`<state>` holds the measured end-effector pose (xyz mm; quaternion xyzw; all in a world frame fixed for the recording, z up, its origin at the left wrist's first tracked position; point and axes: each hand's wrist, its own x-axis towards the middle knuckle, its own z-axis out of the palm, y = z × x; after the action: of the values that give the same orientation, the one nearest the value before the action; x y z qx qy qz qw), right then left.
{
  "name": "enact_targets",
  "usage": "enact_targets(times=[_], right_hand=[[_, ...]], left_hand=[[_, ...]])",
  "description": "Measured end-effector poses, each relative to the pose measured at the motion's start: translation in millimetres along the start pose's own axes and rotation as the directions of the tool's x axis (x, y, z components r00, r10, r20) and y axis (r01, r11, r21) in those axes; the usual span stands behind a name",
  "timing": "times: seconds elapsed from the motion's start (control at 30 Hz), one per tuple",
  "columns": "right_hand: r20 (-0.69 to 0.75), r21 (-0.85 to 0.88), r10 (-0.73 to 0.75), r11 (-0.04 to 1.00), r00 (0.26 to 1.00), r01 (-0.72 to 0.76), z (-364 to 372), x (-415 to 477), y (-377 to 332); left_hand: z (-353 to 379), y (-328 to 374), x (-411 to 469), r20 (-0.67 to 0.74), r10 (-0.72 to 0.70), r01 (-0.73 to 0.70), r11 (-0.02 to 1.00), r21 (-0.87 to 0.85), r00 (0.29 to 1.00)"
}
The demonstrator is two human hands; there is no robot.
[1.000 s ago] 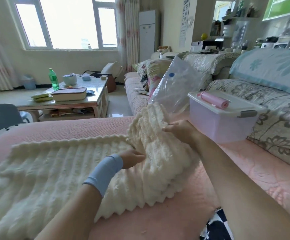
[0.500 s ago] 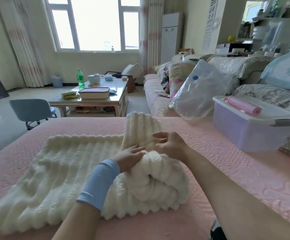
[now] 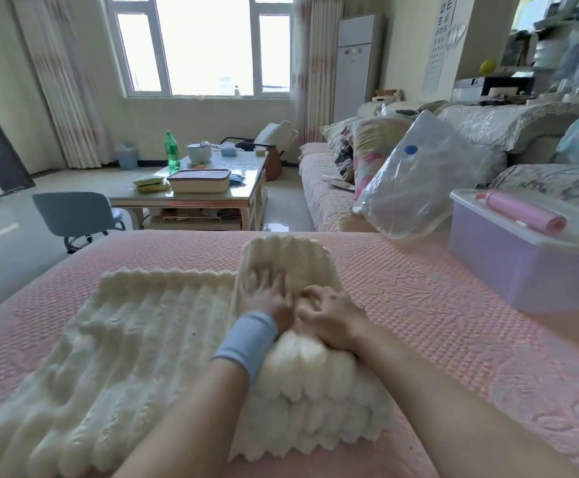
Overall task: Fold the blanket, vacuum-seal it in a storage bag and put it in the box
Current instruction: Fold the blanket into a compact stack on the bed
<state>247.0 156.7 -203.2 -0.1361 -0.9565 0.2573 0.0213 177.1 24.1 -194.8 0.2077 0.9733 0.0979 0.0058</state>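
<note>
Currently worked item: cream ribbed plush blanket (image 3: 125,339), part-folded, lying on the pink quilted cover (image 3: 453,322) directly in front of the person.
Layout: thick folded stack at the right, under both hands; single-layer remainder spread flat to the left.
Long axis: the stack runs near-to-far, away from the person; the ribs of the flat part run the same way.
Left hand (image 3: 263,294): light-blue wristband (image 3: 246,339) at the wrist; fingers straight and spread, pressing flat on top of the stack.
Right hand (image 3: 332,315): just beside the left; fingers curled down into the pile, seemingly pinching the fold.
Nearer hand: the left, for the unfolded part; the next fold probably brings that part rightward over the stack.
Lilac translucent plastic box with white lid (image 3: 522,270): right of the blanket and apart from it, lid on; pink cylindrical pump (image 3: 522,213) lying on the lid.
Clear plastic storage bag with blue valve (image 3: 419,181): well apart, propped up beyond the box.
</note>
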Motion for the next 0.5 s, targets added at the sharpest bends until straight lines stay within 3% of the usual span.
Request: enact_targets(times=[0.07,0.17,0.27,0.33,0.43,0.5], right_hand=[[-0.186,-0.028,-0.025,0.999,0.982,0.020,4.0,9.3,1.2],[-0.361,-0.162,-0.144,0.983,0.921,0.090,9.4,28.0,-2.3],[-0.509,-0.110,-0.184,0.983,0.841,0.149,8.0,48.0,-8.9],[-0.438,-0.102,-0.176,0.984,0.882,0.146,6.3,64.8,-7.1],[-0.087,-0.103,-0.070,0.993,0.994,0.061,10.4,88.0,6.6],[0.052,-0.079,-0.002,0.997,0.999,0.006,14.2,98.6,19.4]], left_hand=[[27.1,-14.4,5.9,0.062,-0.038,0.045,0.992,-0.122,0.997],[26.9,-21.9,24.3,0.094,-0.016,0.028,0.992,-0.119,0.995],[11.8,-25.0,42.2,0.062,-0.017,0.030,0.978,-0.206,0.998],[6.8,-27.5,55.5,0.015,-0.042,0.045,0.972,-0.230,0.999],[15.3,-24.8,66.8,-0.026,-0.041,0.040,0.998,-0.054,0.999],[24.4,-22.6,74.3,-0.079,-0.006,0.007,1.000,0.008,0.997]])
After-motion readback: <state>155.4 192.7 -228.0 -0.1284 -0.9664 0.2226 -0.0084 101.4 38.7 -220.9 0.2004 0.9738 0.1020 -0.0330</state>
